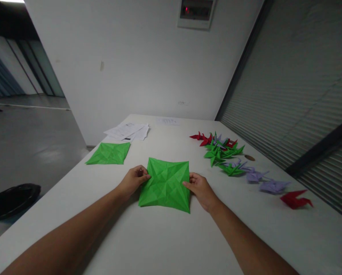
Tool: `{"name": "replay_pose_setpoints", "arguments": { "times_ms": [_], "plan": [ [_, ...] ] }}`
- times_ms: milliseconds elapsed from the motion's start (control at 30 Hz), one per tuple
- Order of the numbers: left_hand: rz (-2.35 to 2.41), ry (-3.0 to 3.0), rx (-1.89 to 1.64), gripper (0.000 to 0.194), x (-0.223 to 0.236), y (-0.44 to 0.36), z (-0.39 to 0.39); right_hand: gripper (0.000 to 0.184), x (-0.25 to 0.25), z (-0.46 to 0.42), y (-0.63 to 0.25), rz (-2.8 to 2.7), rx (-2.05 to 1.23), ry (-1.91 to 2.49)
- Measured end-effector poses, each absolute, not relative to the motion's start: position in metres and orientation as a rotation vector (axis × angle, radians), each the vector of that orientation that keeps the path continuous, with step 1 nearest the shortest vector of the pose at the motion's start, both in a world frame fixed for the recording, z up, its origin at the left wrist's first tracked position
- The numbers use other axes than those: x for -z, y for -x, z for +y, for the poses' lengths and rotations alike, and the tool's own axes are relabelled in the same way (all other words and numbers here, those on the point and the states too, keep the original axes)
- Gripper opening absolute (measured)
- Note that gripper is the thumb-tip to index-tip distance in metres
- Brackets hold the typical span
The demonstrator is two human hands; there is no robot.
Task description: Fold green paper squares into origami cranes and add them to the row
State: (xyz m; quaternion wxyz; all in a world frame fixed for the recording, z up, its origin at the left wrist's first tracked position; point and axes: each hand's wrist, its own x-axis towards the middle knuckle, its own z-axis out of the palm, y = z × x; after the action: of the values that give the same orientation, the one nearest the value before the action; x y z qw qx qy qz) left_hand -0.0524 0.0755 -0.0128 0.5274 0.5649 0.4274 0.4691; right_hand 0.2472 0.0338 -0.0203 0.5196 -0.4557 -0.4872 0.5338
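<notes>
A creased green sheet of origami paper [165,185] is spread out between my hands, tilted up a little from the white table [159,244]. My left hand [133,180] pinches its left edge between thumb and fingers. On the opposite edge, my right hand [200,190] grips with the thumb in front and the fingers partly behind the paper. Fold lines cross at the sheet's middle. A second creased green sheet [109,153] lies flat on the table to the left, apart from my hands.
Folded paper cranes in green [216,152], red [296,199] and purple [274,186] run along the table's right side. Printed papers [128,131] lie at the back left. A black-lined bin [13,200] stands left of the table. Window blinds [297,88] border the right.
</notes>
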Motion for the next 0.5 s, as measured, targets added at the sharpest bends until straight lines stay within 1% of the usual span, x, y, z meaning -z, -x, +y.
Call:
{"name": "replay_pose_setpoints", "arguments": {
  "times_ms": [100, 167, 233, 333, 433, 500],
  "plan": [
    [1.128, -1.515, -1.139, 0.028, 0.011, 0.055, 0.076, 0.044, 0.021, 0.034, -0.247, -1.159, -1.259, 1.157],
    [1.226, -1.799, -1.162, 0.019, 0.005, 0.056, 0.072, 0.043, 0.022, 0.033, -0.247, -1.174, -1.239, 1.194],
    [1.217, -2.167, -1.112, 0.011, -0.001, 0.053, 0.063, 0.04, 0.022, 0.033, -0.247, -1.214, -1.213, 1.209],
    [0.968, -2.554, -0.805, 0.025, -0.004, 0.043, 0.044, 0.036, 0.023, 0.033, -0.248, -1.273, -1.173, 1.22],
    [0.909, -2.723, -0.676, 0.043, 0.005, 0.031, 0.03, 0.035, 0.025, 0.034, -0.248, -1.294, -1.154, 1.224],
    [0.912, -2.769, -0.607, 0.046, 0.014, 0.026, 0.027, 0.034, 0.027, 0.035, -0.249, -1.29, -1.152, 1.224]
  ]
}}
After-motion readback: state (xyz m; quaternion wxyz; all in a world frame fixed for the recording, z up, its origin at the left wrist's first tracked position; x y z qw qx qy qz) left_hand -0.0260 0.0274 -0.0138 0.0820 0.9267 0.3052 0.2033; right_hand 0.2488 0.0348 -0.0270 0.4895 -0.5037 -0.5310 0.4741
